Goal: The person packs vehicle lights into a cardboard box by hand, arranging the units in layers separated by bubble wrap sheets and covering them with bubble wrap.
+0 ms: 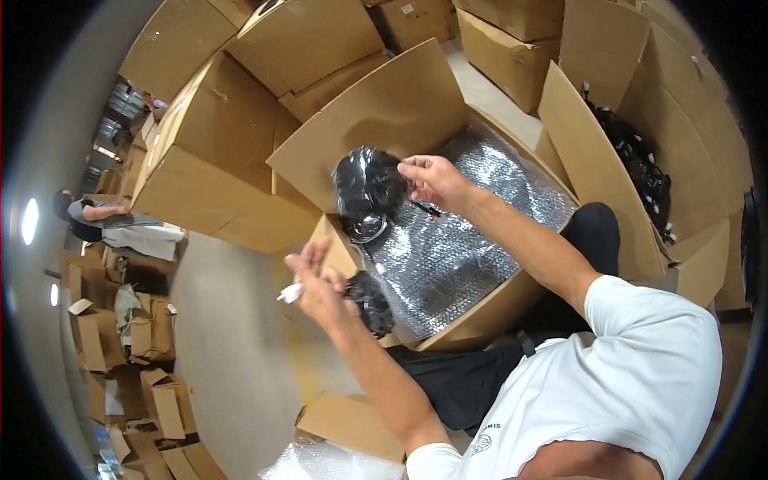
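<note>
My right hand is closed in a pinch on the edge of a round black bundle wrapped in shiny clear plastic. That bundle hangs over the left side of an open cardboard box, with a short dark cable end below my fingers. Slightly blurred, my left hand is at the box's left corner, with a white plug between its fingers and some fingers raised. Beside its wrist is a second black bundle; whether it joins the plug is hidden. Bubble wrap covers the box's inside.
An open box at the right contains black cables with white ends. Large cartons stand at the back and left. More bubble wrap lies at the lower edge by a carton flap. A person works at the far left.
</note>
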Motion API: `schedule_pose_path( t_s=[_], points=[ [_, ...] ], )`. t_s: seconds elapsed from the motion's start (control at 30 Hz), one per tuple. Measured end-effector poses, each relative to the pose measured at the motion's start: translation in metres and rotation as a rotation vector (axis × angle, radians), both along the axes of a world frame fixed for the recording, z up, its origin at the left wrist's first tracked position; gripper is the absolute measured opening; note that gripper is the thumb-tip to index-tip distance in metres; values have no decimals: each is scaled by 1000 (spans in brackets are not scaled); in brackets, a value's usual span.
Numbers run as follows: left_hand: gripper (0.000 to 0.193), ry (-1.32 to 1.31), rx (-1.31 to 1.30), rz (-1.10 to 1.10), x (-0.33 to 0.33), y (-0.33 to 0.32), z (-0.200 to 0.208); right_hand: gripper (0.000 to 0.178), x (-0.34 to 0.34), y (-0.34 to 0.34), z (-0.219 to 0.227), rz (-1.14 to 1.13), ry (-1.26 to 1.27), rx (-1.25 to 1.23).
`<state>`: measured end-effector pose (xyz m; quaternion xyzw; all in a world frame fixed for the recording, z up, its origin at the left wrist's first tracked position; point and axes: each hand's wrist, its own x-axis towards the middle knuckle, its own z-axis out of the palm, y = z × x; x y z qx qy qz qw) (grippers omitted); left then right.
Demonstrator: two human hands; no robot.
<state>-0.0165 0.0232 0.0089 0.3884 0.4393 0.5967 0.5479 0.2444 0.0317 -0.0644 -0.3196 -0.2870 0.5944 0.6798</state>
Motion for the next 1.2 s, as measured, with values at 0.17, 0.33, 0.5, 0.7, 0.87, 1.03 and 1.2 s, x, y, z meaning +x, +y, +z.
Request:
schedule_pose_path(
  t_s=[0.17, 0.33, 0.5, 0.7, 0.87, 1.03, 1.2],
  points=[
    [60, -122, 17, 87, 10, 3, 5, 15, 37, 19, -85, -204, 55, -469],
    [59, -120, 0, 99, 4, -2, 7, 16, -8, 48, -113, -392, 143, -628],
    [61, -91, 1, 104, 3, 1, 7, 29, -27, 76, -158, -401, 76, -681],
    [64, -85, -28, 86, 6, -1, 1, 23, -15, 68, -166, -382, -89, -625],
    [65, -129, 51, 117, 7, -3, 1, 26, -14, 54, -154, -281, -73, -672],
    [69, -164, 125, 179, 12, -4, 4, 38, -30, 12, -126, -173, -274, -547],
    [68, -86, 217, 68, 22, -10, 1, 57, -81, -38, -48, 408, -296, -314]
  ],
)
